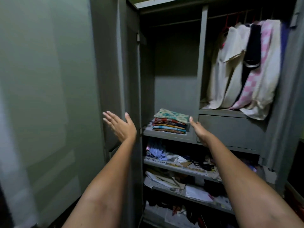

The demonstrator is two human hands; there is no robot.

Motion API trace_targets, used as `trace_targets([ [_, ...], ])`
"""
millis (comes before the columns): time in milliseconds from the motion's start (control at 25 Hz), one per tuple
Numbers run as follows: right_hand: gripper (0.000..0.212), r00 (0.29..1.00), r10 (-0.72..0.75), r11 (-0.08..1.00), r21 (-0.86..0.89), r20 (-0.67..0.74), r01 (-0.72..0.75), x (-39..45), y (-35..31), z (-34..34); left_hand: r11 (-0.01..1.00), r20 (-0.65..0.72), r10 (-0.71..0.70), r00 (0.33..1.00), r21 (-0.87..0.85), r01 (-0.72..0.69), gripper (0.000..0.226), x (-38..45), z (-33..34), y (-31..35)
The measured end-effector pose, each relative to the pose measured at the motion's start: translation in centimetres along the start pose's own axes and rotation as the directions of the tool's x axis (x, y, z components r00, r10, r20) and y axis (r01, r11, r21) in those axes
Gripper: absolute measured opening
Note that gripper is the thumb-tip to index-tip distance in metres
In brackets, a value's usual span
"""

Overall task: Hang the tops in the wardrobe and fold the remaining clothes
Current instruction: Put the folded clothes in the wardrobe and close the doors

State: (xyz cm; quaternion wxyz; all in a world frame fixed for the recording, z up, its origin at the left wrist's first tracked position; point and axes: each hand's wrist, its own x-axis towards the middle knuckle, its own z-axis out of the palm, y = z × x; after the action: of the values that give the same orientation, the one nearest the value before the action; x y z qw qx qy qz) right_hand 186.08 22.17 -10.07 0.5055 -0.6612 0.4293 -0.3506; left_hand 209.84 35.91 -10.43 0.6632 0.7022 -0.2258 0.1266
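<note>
A grey metal wardrobe (201, 63) stands open in front of me. Several tops (246, 68) hang on red hangers from the rail in its upper right bay: cream ones, a black one and a pink checked one. A stack of folded colourful clothes (171, 121) lies on the upper left shelf. My left hand (120, 125) is held out flat with straight fingers, left of the stack and in front of the open door, holding nothing. My right hand (199, 130) reaches out beside the stack's right edge, fingers straight and empty.
The wardrobe's left door (113, 63) stands open next to my left hand. A closed grey drawer (230, 127) sits under the hanging bay. Lower shelves (177, 168) hold loose clothes, newspaper lining and small items. A green wall (41, 79) fills the left.
</note>
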Motion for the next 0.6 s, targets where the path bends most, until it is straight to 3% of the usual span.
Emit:
trace_targets([
  [120,0.098,0.996,0.023,1.000,-0.013,0.085,-0.022,0.8,0.1,2.8,0.983,-0.086,-0.135,0.987,0.111,0.144,0.087,3.2,-2.1,-3.0],
  [200,0.093,0.992,0.036,0.999,-0.024,0.120,-0.033,1.3,0.1,4.1,0.951,0.050,-0.256,0.966,0.195,0.242,0.091,5.0,-2.6,-5.3],
  [320,0.088,0.990,0.046,0.998,-0.049,0.130,-0.040,1.8,0.4,4.9,0.899,0.243,-0.429,0.870,0.212,0.384,0.090,5.9,-2.4,-7.4],
  [440,0.091,0.990,0.080,0.996,-0.055,0.118,-0.074,2.1,1.1,4.8,0.907,0.175,-0.418,0.892,0.139,0.398,0.086,5.3,-1.5,-7.2],
  [600,0.092,0.995,0.081,0.994,-0.075,0.054,-0.077,2.1,2.6,5.0,0.925,0.050,-0.313,0.949,0.242,0.292,0.083,1.6,0.1,-6.3],
])
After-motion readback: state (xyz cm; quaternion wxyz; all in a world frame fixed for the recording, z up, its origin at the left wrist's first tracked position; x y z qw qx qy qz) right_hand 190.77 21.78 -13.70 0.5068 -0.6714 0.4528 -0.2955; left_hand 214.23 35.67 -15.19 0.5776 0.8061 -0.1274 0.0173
